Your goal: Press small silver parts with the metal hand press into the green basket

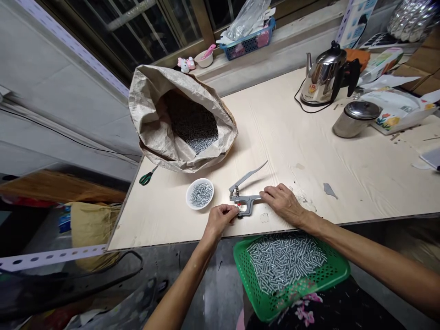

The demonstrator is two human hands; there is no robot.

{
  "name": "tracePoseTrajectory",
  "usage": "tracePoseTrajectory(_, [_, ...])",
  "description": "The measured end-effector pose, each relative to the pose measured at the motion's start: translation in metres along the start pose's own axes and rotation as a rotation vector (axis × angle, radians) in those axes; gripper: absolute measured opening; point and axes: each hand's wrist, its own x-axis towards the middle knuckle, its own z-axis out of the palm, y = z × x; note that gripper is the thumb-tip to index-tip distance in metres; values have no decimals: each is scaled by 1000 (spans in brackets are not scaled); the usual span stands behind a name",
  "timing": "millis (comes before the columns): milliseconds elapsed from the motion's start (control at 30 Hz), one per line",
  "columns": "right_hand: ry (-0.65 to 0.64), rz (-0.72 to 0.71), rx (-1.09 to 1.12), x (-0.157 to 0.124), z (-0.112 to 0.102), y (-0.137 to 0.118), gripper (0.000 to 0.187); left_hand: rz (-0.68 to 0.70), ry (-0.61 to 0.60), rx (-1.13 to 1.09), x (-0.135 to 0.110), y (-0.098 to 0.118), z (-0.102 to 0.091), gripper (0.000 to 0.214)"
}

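Observation:
A grey lever hand press (246, 204) with a spring and a red bit at its jaw rests near the table's front edge. Its long upper lever (248, 176) is raised. My right hand (280, 201) is closed around the end of the lower handle. At the jaw, my left hand (222, 219) pinches with its fingertips; what they hold is too small to make out. Just left of the press stands a white bowl (188, 198) of small silvery metal pieces. A green basket (256, 300) full of similar pieces sits below the table edge, on my lap.
Behind the bowl, a large open sack (144, 98) holds many more metal pieces. Green-handled scissors (146, 178) lie at the table's left edge. A kettle (325, 75), a lidded metal canister (354, 120) and packages (400, 107) stand at the right. A blue basket (249, 43) sits on the sill.

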Motion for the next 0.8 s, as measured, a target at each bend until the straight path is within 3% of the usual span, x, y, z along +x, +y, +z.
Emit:
tracePoseTrajectory(200, [-54, 14, -9, 0, 1, 1, 28, -31, 0, 62, 4, 3, 2, 29])
tracePoseTrajectory(533, [-133, -14, 16, 4, 3, -2, 25, -391, -209, 170, 10, 17, -8, 26])
tracePoseTrajectory(800, [-227, 26, 168, 1, -3, -4, 18, -583, -236, 261, -2, 19, -3, 30])
